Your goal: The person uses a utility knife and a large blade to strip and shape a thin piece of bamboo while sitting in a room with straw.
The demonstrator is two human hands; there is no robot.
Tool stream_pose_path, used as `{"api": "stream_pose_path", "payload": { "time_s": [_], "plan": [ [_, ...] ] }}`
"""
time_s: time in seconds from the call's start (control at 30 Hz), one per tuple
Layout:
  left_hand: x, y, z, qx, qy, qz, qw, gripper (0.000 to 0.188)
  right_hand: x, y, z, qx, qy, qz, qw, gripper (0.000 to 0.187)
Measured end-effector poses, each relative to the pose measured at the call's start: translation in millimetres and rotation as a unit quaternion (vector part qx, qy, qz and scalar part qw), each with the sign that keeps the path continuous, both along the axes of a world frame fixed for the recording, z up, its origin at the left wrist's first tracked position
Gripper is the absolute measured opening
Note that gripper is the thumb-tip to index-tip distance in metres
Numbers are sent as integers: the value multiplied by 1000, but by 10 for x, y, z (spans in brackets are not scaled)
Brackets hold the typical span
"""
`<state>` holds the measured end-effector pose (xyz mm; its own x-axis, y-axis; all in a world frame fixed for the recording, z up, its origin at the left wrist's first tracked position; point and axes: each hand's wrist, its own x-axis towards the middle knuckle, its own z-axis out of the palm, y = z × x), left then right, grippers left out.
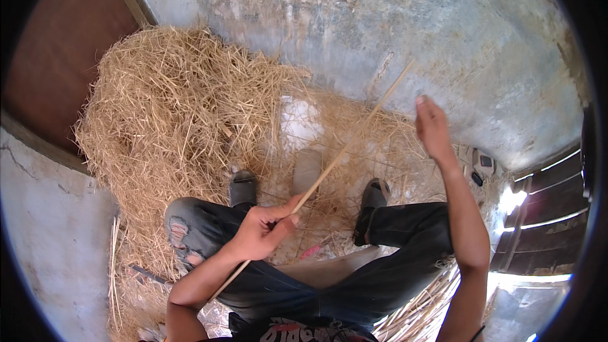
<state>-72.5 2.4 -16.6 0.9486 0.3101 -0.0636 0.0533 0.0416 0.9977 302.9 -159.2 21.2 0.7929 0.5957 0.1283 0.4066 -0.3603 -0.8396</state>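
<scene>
My left hand is closed around a long, thin strip of pale wood or cane. The strip slants from beside my left forearm up to the right, its far tip in front of the wall. To the right of that tip, my right hand is raised, apart from the strip. Its fingers are curled together; whether anything small is inside them is hidden. Beneath the strip, between my feet, a greyish block rests on the floor.
A large heap of straw-like shavings fills the left side against the wall. Several long strips lie by my right leg. A dark flat blade-like tool lies at lower left. Small objects sit at the right wall.
</scene>
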Motion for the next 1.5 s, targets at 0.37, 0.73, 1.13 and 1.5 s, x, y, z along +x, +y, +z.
{"api": "stream_pose_path", "payload": {
  "time_s": [0.37,0.73,1.13,1.5],
  "plan": [
    [43,48,7,-55,-10,25,998,44,-1089,359,113,-16,-70,337,939,27],
    [-26,-25,-10,107,18,-4,994,44,-466,342,-8,-33,-43,87,995,43],
    [87,-42,96,162,3,-12,987,44,190,288,-112,34,-24,93,995,41],
    [-216,-24,-65,123,-36,-23,991,44,1190,-696,-243,236,127,-266,926,38]
  ]
}}
